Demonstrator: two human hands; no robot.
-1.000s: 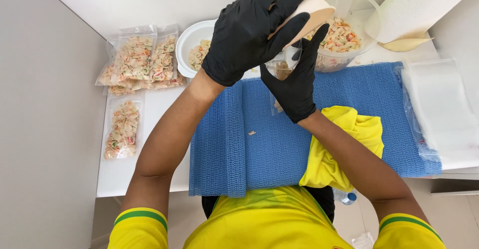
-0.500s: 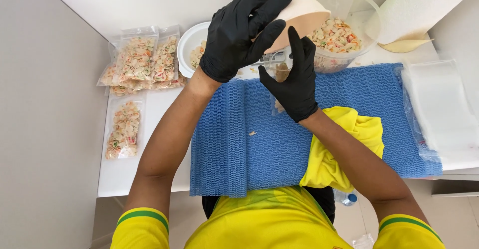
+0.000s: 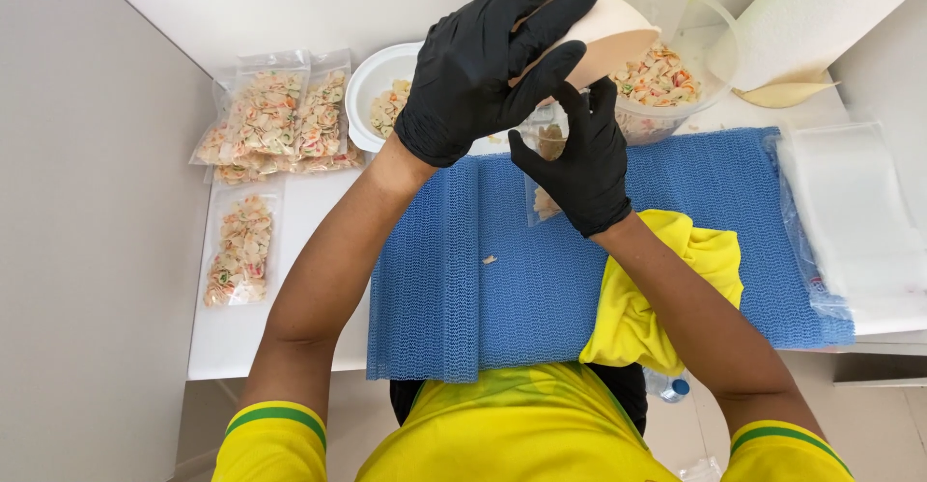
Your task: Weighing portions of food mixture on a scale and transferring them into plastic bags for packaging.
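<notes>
My left hand (image 3: 488, 62), in a black glove, grips a beige cup (image 3: 603, 38) tilted over a small clear plastic bag (image 3: 547, 168). My right hand (image 3: 577, 158), also gloved in black, holds that bag upright just under the cup's rim. Some coloured pasta pieces show inside the bag. Both hands are raised above the blue mesh mat (image 3: 502, 279). Behind them stands a clear tub (image 3: 681, 67) of coloured pasta.
A white bowl (image 3: 372, 86) with pasta sits at the back left. Several filled bags (image 3: 275, 120) lie on the white table, with one more (image 3: 239, 250) nearer. A paper towel roll (image 3: 821, 9) and empty clear bags (image 3: 850, 216) are at right. A yellow cloth (image 3: 666, 289) lies on the mat.
The cup has tipped further and shifted slightly right. My right hand has lowered a little with the bag under the rim.
</notes>
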